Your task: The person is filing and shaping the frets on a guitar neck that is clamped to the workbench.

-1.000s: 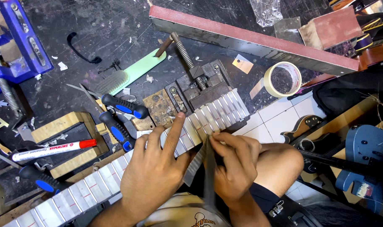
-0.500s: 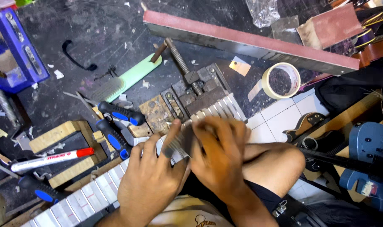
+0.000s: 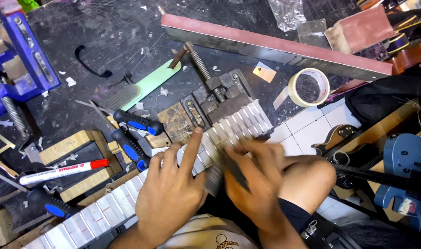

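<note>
Head view. We see the taped guitar neck [image 3: 127, 203] lying across the counter [image 3: 104, 60] from 8 o'clock toward 2 o'clock, its upper end gripped in the small vise [image 3: 224, 94]. The left hand [image 3: 173, 193] presses flat on the neck, fingers spread, forefinger extended. The right hand [image 3: 252, 180] is motion-blurred, closed around a dark flat file [image 3: 215, 177] at the neck's near edge. We judge the risks thus: a slip could drive the file into the bracing fingers, and uneven pressure could tear the tape or shift the neck in the vise.
</note>
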